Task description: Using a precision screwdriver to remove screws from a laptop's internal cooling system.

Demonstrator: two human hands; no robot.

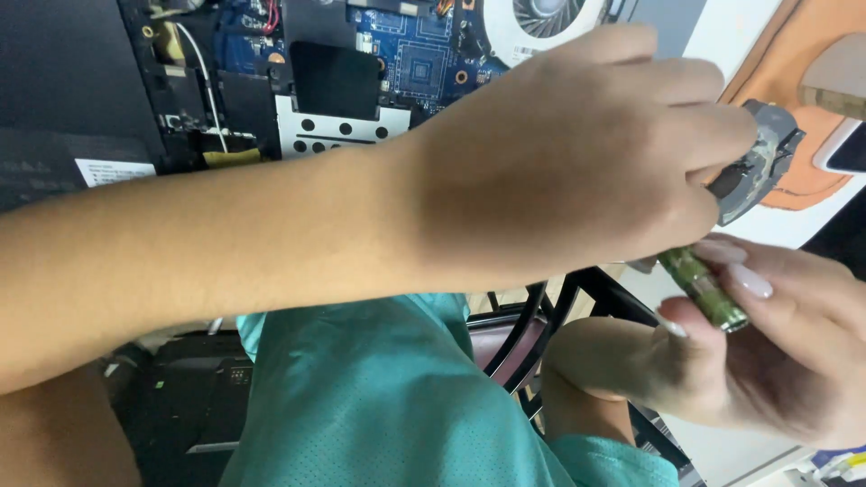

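So the left hand (pixel 577 153) reaches across the frame with its fingertips pinched around a small dark grey part (pixel 756 162), some kind of worn bracket or bit of casing, hard to say which. The grip looks narrow and closed on it, though the fingers hide most of where they actually touch. Right below it, the right hand (pixel 767 352) has a slim green cylinder (pixel 704 287) held between thumb and fingers, closed around its lower end.

The bit that matters: the cylinder's long axis runs diagonally, lower right up to upper left, and its upper end points straight at the grey part and sits just under it, touching or nearly so. I can't tell which, because the left hand covers the spot where they meet. Both hands are right on it, the left above and the right below.

Behind the forearm there's an opened laptop (pixel 54 81) with its blue circuit board (pixel 410 54) and a cooling fan (pixel 541 18) cut off at the top edge. The person's teal clothing (pixel 379 397) fills the bottom, and an orange and white mat (pixel 794 117) shows at the right, partly cropped.
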